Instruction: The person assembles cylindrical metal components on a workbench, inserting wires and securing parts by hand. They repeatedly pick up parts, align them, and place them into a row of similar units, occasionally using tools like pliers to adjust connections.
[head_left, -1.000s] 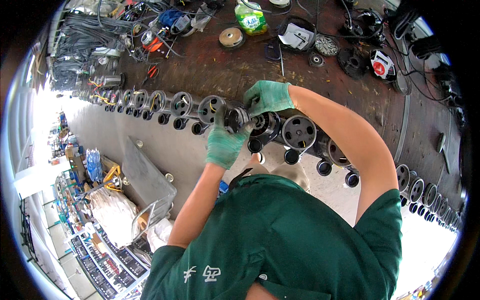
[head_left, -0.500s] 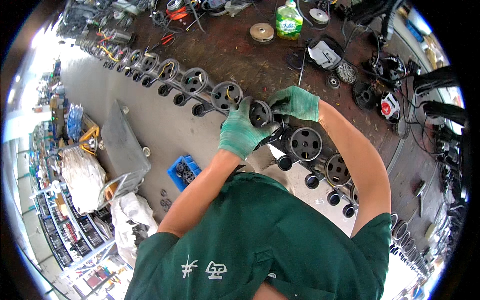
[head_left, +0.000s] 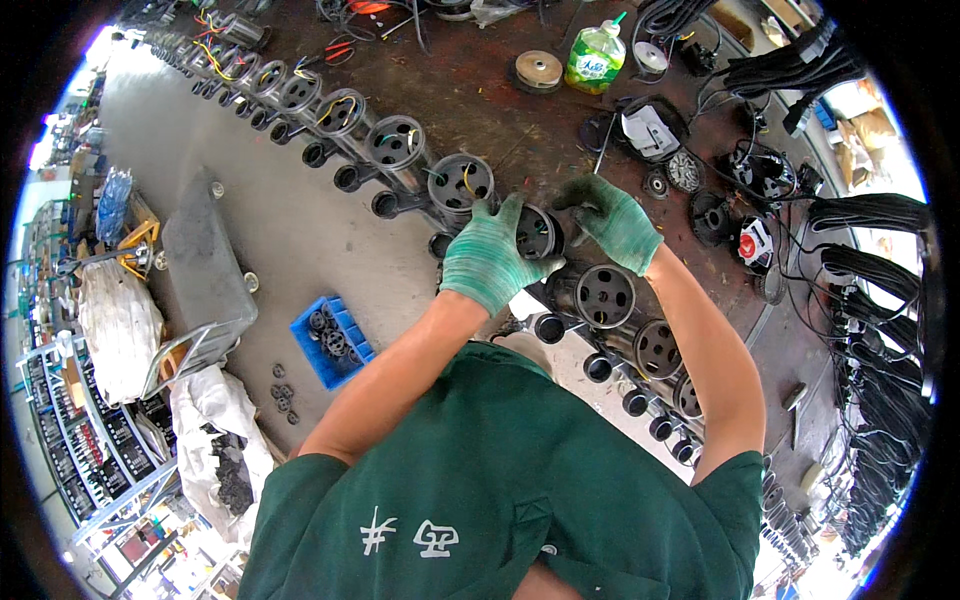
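Note:
My left hand (head_left: 492,258), in a green knit glove, grips a dark metal cylinder housing (head_left: 536,233) with a round, holed end. Its fingers lie on the far side and its thumb on the near side. Just right of that housing is my gloved right hand (head_left: 615,225), with bent fingers pointing toward it. Whatever those fingers pinch is too small and shaded to make out. To the left stands a similar housing (head_left: 461,183) with a yellow wire inside; to the right is another housing (head_left: 606,296) with a holed end plate.
More housings line the bench edge, black round side parts jutting outward. On the dark bench (head_left: 480,120) stand a green-capped bottle (head_left: 595,58), a metal disc (head_left: 537,70) and cable-laden parts. A blue bin (head_left: 332,342) of black parts and a grey cart (head_left: 207,265) occupy the floor.
My right hand has drawn back a little from the gripped housing, and its fingers are now more arched. My left hand keeps its hold. The whole view has shifted slightly.

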